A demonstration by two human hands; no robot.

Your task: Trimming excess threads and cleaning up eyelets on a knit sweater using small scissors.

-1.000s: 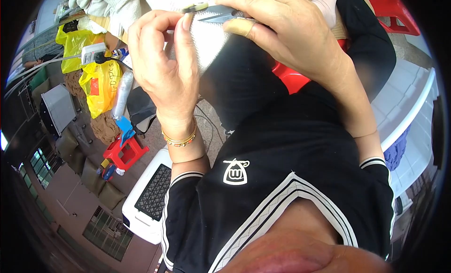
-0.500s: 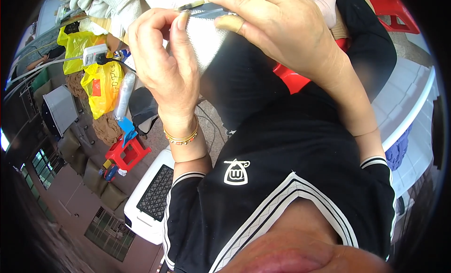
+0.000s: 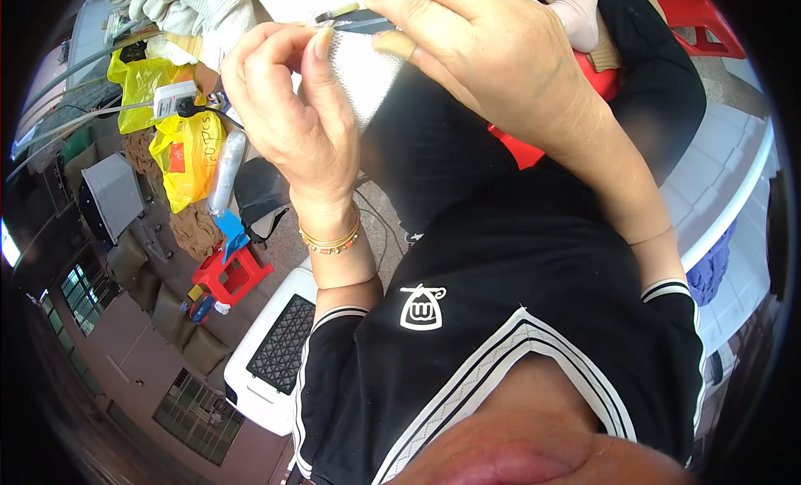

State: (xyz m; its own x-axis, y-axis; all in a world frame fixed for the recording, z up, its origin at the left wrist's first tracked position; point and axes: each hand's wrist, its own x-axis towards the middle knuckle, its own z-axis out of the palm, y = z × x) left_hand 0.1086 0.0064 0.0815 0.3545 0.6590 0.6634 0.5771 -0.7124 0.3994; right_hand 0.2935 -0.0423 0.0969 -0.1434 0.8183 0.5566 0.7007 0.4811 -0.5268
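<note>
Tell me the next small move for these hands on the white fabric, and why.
Probably draw the slim tool on through the white fabric. The right hand pinches the tool at the fabric's top edge, while the left hand grips that edge beside it, holding it taut. What the tool is cannot be told.

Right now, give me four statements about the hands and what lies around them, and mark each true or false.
1. The left hand wears bead bracelets at the wrist. True.
2. The right hand holds a red cup. False: it grips a thin dark tool against the white knitted fabric.
3. Yellow plastic bags lie off to the left. True.
4. The two hands are far apart. False: they meet at the fabric, fingers pinching it.
</note>
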